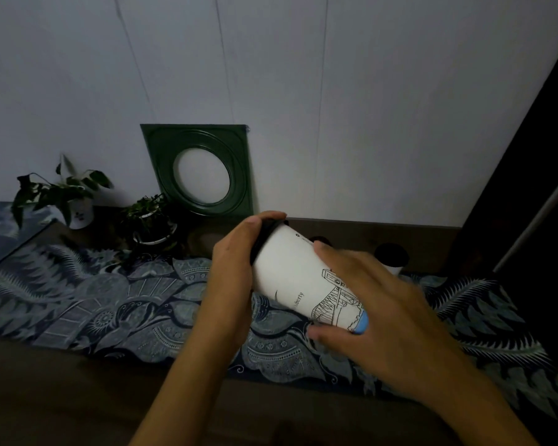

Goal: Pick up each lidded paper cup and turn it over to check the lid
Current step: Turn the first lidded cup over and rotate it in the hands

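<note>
A white paper cup (295, 275) with a black line drawing lies tilted on its side in the air above the cloth, its black lid (263, 241) pointing up and left. My left hand (236, 268) cups the lid end, with fingers curled over the lid's rim. My right hand (371, 304) grips the cup's base end, with fingers over the top and the thumb underneath. A second lidded cup (392, 257) stands upright behind my right hand, partly hidden. Another dark lid (319, 240) peeks out just behind the held cup.
A dark patterned cloth (110, 304) covers the table. Two potted plants (68, 194) (152, 217) stand at the back left. A green square frame (203, 169) with a round opening leans on the white wall. A dark upright panel (529, 188) is at the right.
</note>
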`<action>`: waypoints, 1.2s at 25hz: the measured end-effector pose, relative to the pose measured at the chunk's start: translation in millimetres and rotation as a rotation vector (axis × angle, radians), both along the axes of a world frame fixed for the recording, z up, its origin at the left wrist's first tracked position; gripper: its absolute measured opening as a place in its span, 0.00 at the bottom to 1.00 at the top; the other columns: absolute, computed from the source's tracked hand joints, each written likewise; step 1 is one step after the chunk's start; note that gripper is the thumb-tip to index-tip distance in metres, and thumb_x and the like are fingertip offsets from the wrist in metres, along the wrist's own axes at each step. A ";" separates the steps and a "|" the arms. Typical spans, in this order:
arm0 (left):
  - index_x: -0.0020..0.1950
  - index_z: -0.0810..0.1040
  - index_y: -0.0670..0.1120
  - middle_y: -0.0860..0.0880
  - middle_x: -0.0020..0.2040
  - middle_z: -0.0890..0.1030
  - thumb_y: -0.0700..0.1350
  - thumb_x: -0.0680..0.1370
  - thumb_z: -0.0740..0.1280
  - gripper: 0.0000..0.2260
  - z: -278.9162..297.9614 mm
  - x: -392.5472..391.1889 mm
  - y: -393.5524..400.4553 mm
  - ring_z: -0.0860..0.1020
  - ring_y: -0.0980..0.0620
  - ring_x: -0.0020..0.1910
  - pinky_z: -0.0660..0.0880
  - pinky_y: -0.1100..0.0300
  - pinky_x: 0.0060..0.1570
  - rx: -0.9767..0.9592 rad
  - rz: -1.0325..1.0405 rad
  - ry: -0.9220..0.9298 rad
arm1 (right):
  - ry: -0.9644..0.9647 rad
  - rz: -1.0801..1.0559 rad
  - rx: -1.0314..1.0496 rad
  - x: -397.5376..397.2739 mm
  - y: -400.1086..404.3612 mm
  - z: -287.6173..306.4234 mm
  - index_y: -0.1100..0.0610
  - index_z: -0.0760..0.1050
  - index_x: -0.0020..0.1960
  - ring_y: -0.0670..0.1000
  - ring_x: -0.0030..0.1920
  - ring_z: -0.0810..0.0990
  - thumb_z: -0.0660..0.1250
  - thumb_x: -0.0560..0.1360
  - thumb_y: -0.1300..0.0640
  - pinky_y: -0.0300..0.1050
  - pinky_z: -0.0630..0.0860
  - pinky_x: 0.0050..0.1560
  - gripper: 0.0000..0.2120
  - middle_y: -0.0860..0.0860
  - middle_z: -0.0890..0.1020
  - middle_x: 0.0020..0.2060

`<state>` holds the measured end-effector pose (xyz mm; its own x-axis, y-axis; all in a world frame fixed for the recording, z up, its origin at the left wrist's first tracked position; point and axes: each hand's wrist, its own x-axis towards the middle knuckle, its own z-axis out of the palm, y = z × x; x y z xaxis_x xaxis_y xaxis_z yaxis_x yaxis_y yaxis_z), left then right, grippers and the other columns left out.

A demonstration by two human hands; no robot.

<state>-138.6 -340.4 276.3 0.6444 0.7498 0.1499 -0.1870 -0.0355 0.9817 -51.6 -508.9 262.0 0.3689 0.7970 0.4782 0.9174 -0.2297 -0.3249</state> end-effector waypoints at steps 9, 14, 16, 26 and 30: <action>0.57 0.85 0.48 0.46 0.56 0.87 0.52 0.78 0.58 0.19 -0.6 -14.6 0.7 0.83 0.46 0.56 0.78 0.49 0.58 0.054 -0.105 -0.042 | 1.418 0.166 0.202 -18.2 -1.9 16.7 0.45 0.79 0.57 0.52 0.34 0.84 0.74 0.68 0.47 0.42 0.78 0.27 0.19 0.52 0.86 0.44; 0.47 0.88 0.53 0.49 0.49 0.88 0.52 0.79 0.62 0.14 3.4 -13.1 -2.1 0.84 0.50 0.50 0.78 0.48 0.54 -0.012 -0.009 0.108 | 0.020 -0.051 -0.048 -20.3 1.1 -2.0 0.40 0.55 0.74 0.42 0.50 0.76 0.64 0.65 0.32 0.40 0.79 0.43 0.41 0.41 0.72 0.61; 0.51 0.87 0.54 0.49 0.52 0.88 0.55 0.76 0.60 0.17 3.1 -17.0 0.1 0.84 0.50 0.54 0.78 0.50 0.57 -0.008 -0.060 0.084 | 0.255 0.004 0.045 -21.3 -0.1 0.4 0.39 0.60 0.72 0.42 0.52 0.78 0.67 0.64 0.35 0.38 0.79 0.44 0.38 0.38 0.75 0.61; 0.41 0.88 0.53 0.44 0.49 0.87 0.55 0.78 0.64 0.14 1.9 -18.5 -1.4 0.82 0.43 0.52 0.76 0.49 0.51 -0.146 0.056 0.059 | 0.069 -0.018 -0.003 -21.3 -2.5 -2.1 0.39 0.58 0.73 0.41 0.46 0.78 0.67 0.65 0.35 0.40 0.81 0.40 0.39 0.40 0.72 0.60; 0.52 0.87 0.52 0.45 0.53 0.87 0.56 0.78 0.60 0.18 2.2 -22.9 -1.9 0.83 0.46 0.54 0.78 0.51 0.53 -0.058 -0.036 0.007 | 0.605 0.061 0.120 -24.4 -4.8 4.6 0.43 0.66 0.71 0.43 0.42 0.83 0.75 0.64 0.41 0.36 0.80 0.36 0.37 0.43 0.82 0.51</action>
